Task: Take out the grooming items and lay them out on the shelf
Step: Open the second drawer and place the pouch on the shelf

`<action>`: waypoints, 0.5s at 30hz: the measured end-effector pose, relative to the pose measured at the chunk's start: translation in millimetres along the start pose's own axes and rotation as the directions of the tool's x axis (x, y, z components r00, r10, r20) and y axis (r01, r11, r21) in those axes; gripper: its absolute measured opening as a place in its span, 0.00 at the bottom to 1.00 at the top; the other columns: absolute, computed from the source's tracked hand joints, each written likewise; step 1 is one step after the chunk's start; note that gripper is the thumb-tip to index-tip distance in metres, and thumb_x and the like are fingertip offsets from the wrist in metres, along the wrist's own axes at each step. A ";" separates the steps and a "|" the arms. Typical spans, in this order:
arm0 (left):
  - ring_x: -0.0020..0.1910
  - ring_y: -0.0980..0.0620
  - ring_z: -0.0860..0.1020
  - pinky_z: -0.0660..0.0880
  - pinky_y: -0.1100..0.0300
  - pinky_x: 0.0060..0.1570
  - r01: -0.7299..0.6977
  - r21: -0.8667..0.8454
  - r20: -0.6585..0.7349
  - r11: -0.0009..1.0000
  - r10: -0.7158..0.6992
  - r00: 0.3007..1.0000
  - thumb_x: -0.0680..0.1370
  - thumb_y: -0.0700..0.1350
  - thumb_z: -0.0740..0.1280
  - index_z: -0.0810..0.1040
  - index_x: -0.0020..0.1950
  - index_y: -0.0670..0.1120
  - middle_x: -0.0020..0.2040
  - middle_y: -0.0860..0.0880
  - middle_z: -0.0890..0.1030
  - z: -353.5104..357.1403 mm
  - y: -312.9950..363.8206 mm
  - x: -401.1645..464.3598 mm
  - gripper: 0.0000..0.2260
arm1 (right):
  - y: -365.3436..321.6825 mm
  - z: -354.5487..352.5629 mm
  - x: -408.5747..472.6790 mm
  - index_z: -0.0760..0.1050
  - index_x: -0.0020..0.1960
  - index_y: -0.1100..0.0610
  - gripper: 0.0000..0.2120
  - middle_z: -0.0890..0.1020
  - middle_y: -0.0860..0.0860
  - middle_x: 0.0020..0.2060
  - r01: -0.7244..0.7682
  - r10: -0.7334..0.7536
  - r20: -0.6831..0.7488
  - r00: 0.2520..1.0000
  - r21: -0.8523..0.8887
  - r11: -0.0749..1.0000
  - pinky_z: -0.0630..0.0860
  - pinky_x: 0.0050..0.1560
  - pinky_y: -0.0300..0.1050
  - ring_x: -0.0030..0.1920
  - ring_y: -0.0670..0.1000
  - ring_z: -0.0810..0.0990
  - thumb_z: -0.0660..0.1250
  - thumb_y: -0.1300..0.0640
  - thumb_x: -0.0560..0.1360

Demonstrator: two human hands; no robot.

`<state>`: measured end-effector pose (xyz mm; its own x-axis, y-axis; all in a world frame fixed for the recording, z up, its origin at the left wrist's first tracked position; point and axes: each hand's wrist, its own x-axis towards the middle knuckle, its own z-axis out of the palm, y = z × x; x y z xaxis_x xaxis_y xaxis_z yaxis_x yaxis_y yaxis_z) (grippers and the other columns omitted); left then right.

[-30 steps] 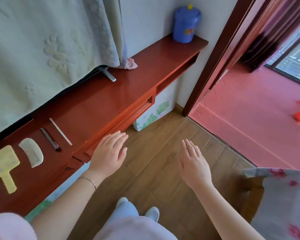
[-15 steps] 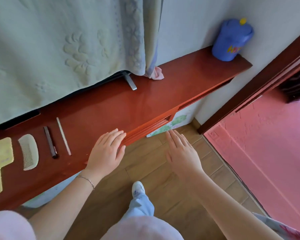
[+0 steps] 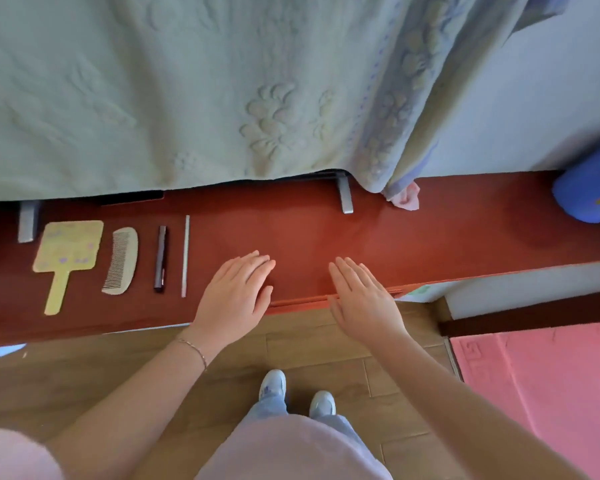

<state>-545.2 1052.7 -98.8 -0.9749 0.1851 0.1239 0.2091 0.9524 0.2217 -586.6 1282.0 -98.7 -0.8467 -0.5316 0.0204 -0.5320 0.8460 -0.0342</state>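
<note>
Head view: shelf (image 3: 430,237) carries four grooming items in a row at left, apart from each other (none held): hand mirror (image 3: 66,254), comb (image 3: 121,260), dark stick (image 3: 160,258), thin white stick (image 3: 185,255). Left hand (image 3: 234,296) and right hand (image 3: 362,299) lie flat, fingers straight, over the near shelf edge, right of the row. Green blanket (image 3: 187,91) hangs behind.

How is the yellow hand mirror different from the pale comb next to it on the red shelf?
The yellow hand mirror has a wide squarish head and a narrow handle that points toward the front edge; the pale comb is one curved piece with no handle. The mirror's surface is flat with small purple marks, while the comb has fine teeth along its left side. The mirror is wider than the comb. Both lie flat on the red wooden shelf, side by side and apart.
</note>
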 end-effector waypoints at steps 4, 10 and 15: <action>0.64 0.48 0.74 0.68 0.51 0.64 0.115 0.032 0.001 0.993 -0.115 0.993 0.77 0.47 0.55 0.75 0.63 0.42 0.61 0.46 0.78 8.6 5.6 -12.9 0.19 | 0.8 10.2 16.5 0.74 0.64 0.63 0.26 0.78 0.58 0.61 0.150 -0.149 0.052 0.987 -0.026 0.988 0.67 0.64 0.53 0.63 0.55 0.76 0.51 0.50 0.74; 0.65 0.48 0.72 0.68 0.54 0.63 0.369 -0.142 -0.026 0.918 -0.376 0.926 0.77 0.49 0.54 0.75 0.63 0.42 0.61 0.47 0.78 19.7 29.2 -27.0 0.20 | 12.6 13.8 18.9 0.72 0.65 0.61 0.20 0.77 0.55 0.62 0.241 -0.250 -0.011 0.968 0.314 0.919 0.71 0.64 0.50 0.64 0.53 0.74 0.61 0.57 0.75; 0.62 0.58 0.70 0.64 0.61 0.63 0.590 -0.453 0.031 0.668 -0.650 0.759 0.79 0.49 0.55 0.75 0.63 0.46 0.60 0.52 0.76 32.1 64.6 -60.2 0.17 | 10.2 1.4 -11.5 0.79 0.54 0.51 0.14 0.82 0.43 0.51 -0.330 -0.061 0.369 0.928 0.885 0.328 0.71 0.55 0.33 0.54 0.41 0.78 0.62 0.56 0.71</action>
<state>-475.4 1110.8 -123.0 -0.8785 -0.4710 -0.0800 -0.4010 0.6359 0.6594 -582.3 1296.7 -100.7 -0.7525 -0.5596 -0.3472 0.1058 0.4176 -0.9024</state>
